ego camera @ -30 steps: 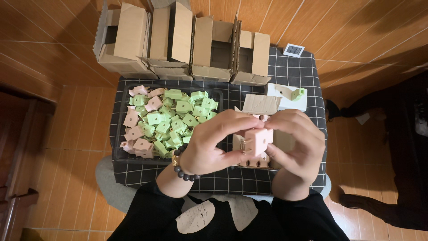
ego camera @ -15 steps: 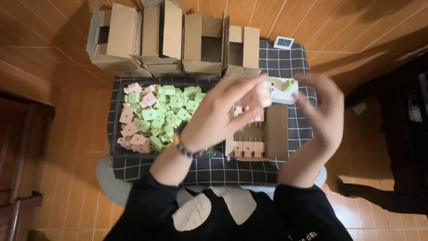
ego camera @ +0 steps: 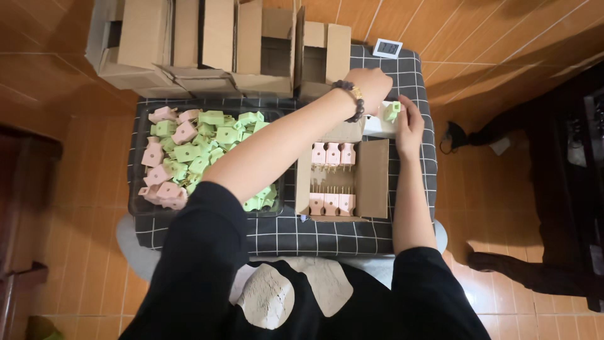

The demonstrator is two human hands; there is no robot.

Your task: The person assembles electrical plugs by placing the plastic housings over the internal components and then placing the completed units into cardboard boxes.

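My left hand reaches across the table to its far right corner, fingers curled down over a small white block; anything in the hand is hidden. My right hand rests against the block's right side. Its fingertips touch a green plug that sits on the block. Nearer me lies an open cardboard box with two rows of pink plugs in it. At the left, a black tray holds a heap of several loose green and pink plugs.
A black-and-white checked cloth covers the small table. Several open cardboard cartons stand along the far edge, with a small white display device to their right. Wooden floor surrounds the table; dark furniture stands at the right.
Both hands left the spot above the open box, where they held a pink plug, and moved to the far right corner. The left arm now stretches across the tray and box.
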